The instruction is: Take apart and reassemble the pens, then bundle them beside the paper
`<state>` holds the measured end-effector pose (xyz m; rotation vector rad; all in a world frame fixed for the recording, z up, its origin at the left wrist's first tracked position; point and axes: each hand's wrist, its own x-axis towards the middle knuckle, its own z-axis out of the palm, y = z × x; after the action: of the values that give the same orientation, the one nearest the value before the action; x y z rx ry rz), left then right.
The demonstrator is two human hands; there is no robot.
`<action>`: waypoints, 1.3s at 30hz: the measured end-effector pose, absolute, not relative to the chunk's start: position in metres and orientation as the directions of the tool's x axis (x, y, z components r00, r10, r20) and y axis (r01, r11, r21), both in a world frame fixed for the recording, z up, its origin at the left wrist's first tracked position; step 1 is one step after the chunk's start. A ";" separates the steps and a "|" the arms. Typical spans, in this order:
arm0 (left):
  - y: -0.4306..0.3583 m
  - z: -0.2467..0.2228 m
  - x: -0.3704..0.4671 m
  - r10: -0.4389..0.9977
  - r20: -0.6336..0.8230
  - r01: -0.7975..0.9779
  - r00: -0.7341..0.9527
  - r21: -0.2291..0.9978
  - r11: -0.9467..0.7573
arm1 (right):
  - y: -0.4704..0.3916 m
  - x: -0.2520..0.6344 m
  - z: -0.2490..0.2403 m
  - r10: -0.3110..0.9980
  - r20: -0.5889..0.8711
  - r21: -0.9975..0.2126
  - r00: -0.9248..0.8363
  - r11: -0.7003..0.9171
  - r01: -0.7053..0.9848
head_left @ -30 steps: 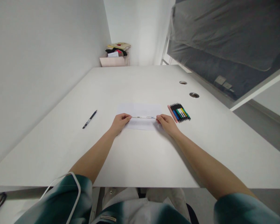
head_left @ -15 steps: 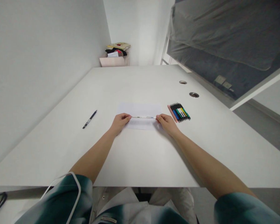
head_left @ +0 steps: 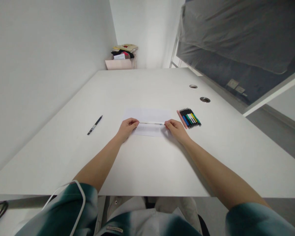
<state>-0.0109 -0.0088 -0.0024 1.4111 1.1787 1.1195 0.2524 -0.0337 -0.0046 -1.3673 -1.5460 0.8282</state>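
A slim, pale pen (head_left: pixel 151 123) is stretched level between my two hands, above a sheet of white paper (head_left: pixel 147 114). My left hand (head_left: pixel 127 128) pinches its left end between thumb and fingertips. At the other end, which looks like the clip end, the fingertips of my right hand (head_left: pixel 175 128) are closed on it. Both tips are hidden by my fingers, and fine details are too small to make out. The paper lies flat on the white table (head_left: pixel 151 164), partly under my hands.
Right of my right hand lies a row of several coloured pens (head_left: pixel 190 118) with a pink one at its left side. A dark pen (head_left: pixel 94 125) lies apart at left. Beyond are two round metal grommets (head_left: pixel 205 100) and a pink box (head_left: pixel 119 64) by the wall.
The pen between my hands seems turned slightly, its markings and clip showing less clearly. My hands keep almost the same place; the whole view has shifted a little.
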 end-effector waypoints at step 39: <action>-0.008 -0.006 -0.011 0.973 0.051 0.178 0.225 0.980 -0.092 | -0.035 0.254 -0.009 0.971 0.172 -0.886 -0.165 0.226 0.406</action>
<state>-0.0109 -0.0085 -0.0057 1.4968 1.1397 0.9989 0.2538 -0.0346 -0.0085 -1.2921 -1.7101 0.9034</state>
